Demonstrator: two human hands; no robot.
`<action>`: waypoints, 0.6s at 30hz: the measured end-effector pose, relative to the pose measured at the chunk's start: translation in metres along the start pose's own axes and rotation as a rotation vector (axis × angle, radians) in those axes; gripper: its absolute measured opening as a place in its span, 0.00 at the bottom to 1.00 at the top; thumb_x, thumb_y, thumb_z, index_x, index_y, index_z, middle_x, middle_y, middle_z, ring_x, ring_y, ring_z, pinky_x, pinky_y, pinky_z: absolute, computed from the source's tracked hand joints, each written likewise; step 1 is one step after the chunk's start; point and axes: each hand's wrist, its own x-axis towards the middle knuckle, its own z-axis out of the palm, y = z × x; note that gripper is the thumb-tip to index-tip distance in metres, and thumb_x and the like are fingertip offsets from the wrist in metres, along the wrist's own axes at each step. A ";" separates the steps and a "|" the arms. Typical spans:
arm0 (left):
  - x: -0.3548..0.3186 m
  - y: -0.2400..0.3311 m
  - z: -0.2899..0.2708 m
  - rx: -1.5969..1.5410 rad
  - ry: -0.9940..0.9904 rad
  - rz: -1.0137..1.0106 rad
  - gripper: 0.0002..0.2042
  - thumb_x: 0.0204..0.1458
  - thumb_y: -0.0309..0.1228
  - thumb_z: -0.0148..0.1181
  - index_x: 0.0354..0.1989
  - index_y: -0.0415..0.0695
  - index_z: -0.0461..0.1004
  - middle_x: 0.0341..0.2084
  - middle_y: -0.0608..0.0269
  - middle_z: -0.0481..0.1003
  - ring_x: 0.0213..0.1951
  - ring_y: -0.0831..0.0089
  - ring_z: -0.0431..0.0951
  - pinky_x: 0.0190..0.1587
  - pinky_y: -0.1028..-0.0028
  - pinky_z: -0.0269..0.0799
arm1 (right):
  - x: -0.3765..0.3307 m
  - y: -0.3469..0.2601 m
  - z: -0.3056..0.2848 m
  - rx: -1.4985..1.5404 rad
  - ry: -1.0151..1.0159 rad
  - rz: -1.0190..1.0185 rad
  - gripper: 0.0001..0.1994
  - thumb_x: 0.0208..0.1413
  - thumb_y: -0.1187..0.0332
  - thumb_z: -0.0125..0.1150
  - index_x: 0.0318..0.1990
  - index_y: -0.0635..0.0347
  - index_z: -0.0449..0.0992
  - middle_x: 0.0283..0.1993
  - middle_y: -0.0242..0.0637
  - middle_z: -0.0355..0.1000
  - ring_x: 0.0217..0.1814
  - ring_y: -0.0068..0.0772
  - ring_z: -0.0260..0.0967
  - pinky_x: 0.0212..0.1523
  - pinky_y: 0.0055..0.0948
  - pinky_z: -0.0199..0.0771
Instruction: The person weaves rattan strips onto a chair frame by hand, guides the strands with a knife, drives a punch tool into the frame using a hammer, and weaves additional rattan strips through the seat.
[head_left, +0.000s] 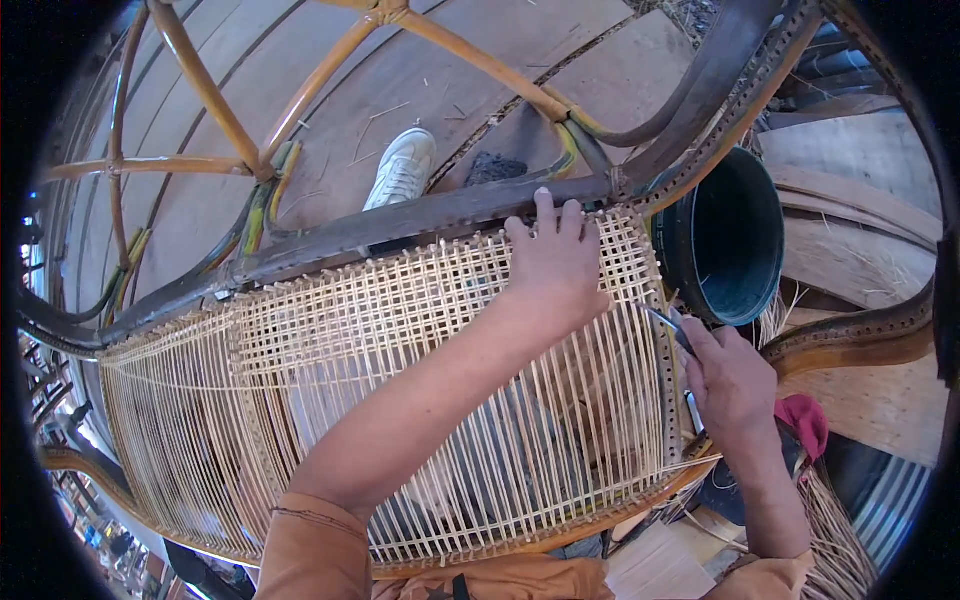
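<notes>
Metal tool (662, 320) slants, tip up-left

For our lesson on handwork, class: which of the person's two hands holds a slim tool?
The right hand, which grips the slim tool; the left hand instead lies spread on the woven cane.

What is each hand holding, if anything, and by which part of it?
Right hand: a slim tool, by its dark, partly hidden handle. Left hand: nothing visibly held; it rests on woven cane.

The pale cane panel (370, 325) is closely woven along its far side; a metal tool (662, 319) slants at its right edge.
</notes>
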 end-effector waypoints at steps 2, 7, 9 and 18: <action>0.002 0.005 0.006 0.026 0.051 -0.073 0.41 0.41 0.51 0.64 0.59 0.35 0.61 0.61 0.43 0.55 0.65 0.39 0.50 0.55 0.37 0.53 | 0.004 -0.003 0.004 -0.063 -0.067 0.029 0.15 0.53 0.67 0.57 0.49 0.47 0.69 0.32 0.38 0.67 0.36 0.43 0.69 0.34 0.40 0.71; 0.004 0.009 0.005 0.047 0.077 -0.082 0.39 0.41 0.49 0.64 0.58 0.36 0.62 0.60 0.43 0.56 0.64 0.39 0.51 0.54 0.39 0.55 | 0.007 -0.006 0.005 -0.104 -0.030 0.007 0.15 0.54 0.65 0.57 0.50 0.47 0.70 0.32 0.38 0.67 0.36 0.42 0.69 0.33 0.40 0.71; 0.004 0.007 0.004 0.044 0.053 -0.067 0.38 0.42 0.49 0.64 0.58 0.36 0.62 0.60 0.43 0.57 0.64 0.39 0.51 0.53 0.39 0.55 | 0.008 -0.005 0.008 -0.117 -0.009 -0.004 0.15 0.54 0.65 0.57 0.50 0.47 0.70 0.31 0.38 0.67 0.36 0.42 0.69 0.33 0.40 0.71; -0.018 0.012 0.020 0.048 0.276 -0.054 0.36 0.45 0.48 0.62 0.59 0.38 0.63 0.61 0.47 0.57 0.65 0.42 0.52 0.59 0.42 0.51 | 0.002 -0.003 0.003 -0.002 -0.020 0.042 0.16 0.54 0.65 0.57 0.51 0.48 0.69 0.33 0.38 0.68 0.36 0.43 0.69 0.34 0.41 0.71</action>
